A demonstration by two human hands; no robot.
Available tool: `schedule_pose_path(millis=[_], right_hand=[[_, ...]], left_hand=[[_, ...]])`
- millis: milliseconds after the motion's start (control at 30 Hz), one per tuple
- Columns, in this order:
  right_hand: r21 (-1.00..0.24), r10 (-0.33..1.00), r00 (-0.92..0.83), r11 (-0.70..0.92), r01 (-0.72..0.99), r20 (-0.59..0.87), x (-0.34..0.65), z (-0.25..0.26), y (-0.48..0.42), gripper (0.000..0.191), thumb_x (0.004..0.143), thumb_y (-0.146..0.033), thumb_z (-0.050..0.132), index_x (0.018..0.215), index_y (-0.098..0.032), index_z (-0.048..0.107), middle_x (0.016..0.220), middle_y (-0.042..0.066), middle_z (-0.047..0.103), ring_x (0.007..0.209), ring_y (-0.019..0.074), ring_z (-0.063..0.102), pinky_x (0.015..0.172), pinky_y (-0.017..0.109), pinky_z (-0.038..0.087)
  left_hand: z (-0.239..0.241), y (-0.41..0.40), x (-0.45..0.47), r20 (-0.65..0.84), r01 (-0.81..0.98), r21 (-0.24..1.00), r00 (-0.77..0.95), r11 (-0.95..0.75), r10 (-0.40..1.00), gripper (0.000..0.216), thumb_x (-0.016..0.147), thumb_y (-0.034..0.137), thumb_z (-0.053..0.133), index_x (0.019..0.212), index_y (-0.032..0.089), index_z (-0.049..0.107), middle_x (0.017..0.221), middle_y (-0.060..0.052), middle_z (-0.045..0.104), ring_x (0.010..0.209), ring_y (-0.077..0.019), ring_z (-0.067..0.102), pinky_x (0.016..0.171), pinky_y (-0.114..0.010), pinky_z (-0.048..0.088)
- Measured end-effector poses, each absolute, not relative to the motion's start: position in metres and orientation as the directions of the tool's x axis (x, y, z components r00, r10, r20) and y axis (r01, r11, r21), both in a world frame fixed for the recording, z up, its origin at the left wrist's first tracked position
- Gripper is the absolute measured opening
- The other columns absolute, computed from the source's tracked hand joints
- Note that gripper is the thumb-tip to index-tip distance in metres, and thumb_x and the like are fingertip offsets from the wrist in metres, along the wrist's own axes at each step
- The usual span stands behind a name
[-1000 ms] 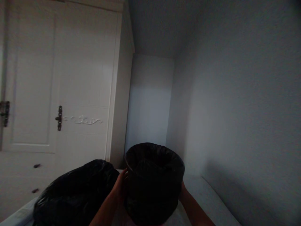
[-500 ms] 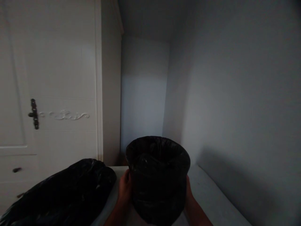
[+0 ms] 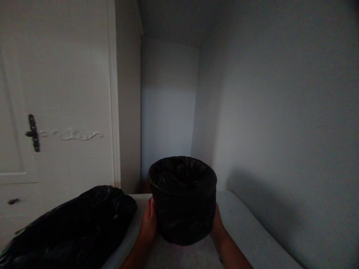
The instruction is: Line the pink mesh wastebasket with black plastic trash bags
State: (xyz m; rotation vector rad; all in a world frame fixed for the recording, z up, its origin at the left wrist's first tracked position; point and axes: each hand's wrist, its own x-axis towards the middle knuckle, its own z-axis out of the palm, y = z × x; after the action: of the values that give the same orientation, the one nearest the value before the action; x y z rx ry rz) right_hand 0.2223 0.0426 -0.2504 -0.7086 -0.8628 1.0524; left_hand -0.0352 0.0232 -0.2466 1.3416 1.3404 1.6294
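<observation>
Between my two hands is a round bin lined with a black bag [image 3: 183, 216], its mouth facing up and tilted a little toward me. The liner is folded over the rim and covers the whole outside. My left hand [image 3: 149, 220] presses against the bin's left side, thumb up. On the opposite side my right hand [image 3: 217, 222] grips it, with most of its fingers hidden behind the bin. Under it is a pale, flat surface [image 3: 246, 231]; whether the bin touches it I cannot tell.
A large, full-looking black plastic bag [image 3: 84, 224] lies at the left on the same surface. Behind it stands a white wardrobe [image 3: 70, 86] with a dark handle [image 3: 33, 133]. A grey wall [image 3: 280, 112] runs along the right side.
The lined bin has moved slightly away from me and shows smaller, with both hands still on its sides. The view has shifted a little to the right.
</observation>
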Motion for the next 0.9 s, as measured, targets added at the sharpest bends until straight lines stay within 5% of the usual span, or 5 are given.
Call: schedule_pose_path(millis=[300,533,900], right_hand=[[-0.82,0.953,0.192,0.3,-0.487,0.234,0.218,-0.249,0.037,0.044,0.069,-0.053,0.089,0.1,-0.021,0.086,0.103,0.01,0.085,0.102,0.0316,0.075,0.096,0.047,0.059],[-0.824,0.967,0.173,0.249,-0.508,0.186,0.217,-0.245,0.037,0.048,0.066,-0.055,0.091,0.098,-0.02,0.086,0.104,0.011,0.085,0.1,0.0314,0.075,0.095,0.046,0.06],[-0.844,0.973,0.141,0.23,-0.485,0.184,0.219,-0.241,0.031,0.048,0.066,-0.056,0.091,0.098,-0.02,0.086,0.106,0.011,0.085,0.102,0.0332,0.075,0.099,0.05,0.058]], left_hand=[[-0.262,0.027,-0.042,0.32,0.097,0.947,-0.265,-0.305,0.91,0.046,0.088,0.066,0.056,0.105,0.025,0.067,0.107,-0.01,0.081,0.111,-0.0335,0.074,0.097,-0.047,0.057],[-0.269,0.03,-0.044,0.331,0.147,0.941,-0.236,-0.304,0.913,0.042,0.085,0.051,0.059,0.112,0.022,0.07,0.12,-0.013,0.081,0.125,-0.0379,0.07,0.106,-0.05,0.055],[-0.265,0.025,-0.044,0.33,0.165,0.94,-0.207,-0.3,0.921,0.037,0.083,0.046,0.063,0.11,0.024,0.076,0.118,-0.011,0.082,0.117,-0.0387,0.074,0.11,-0.051,0.054]])
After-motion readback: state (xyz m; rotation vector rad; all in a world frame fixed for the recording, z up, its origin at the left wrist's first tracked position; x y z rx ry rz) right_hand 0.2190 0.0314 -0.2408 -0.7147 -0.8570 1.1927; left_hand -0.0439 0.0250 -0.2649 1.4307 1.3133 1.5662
